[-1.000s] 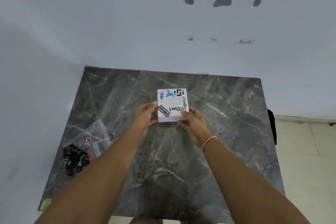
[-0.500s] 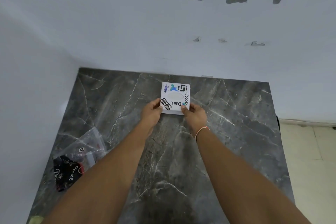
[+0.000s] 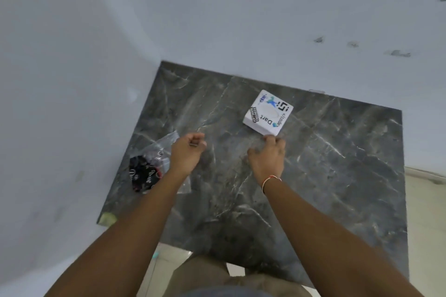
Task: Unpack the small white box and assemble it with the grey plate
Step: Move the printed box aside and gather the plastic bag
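Observation:
The small white box, covered in stickers, lies flat on the dark marble table, turned at an angle, toward the far right. My right hand hovers just in front of it, fingers bent, fingertips beside the box's near corner, holding nothing. My left hand is off to the left, well apart from the box, curled into a loose fist over the table. No separate grey plate shows in this view.
A clear plastic bag with black printed items lies at the table's left edge, partly under my left forearm. White walls close in the table at the back and left. Tiled floor lies to the right and below the near edge.
Both hands have let go of the box and drawn back toward me; the left swung over to the bag. The box now sits rotated on the table. The camera turned left.

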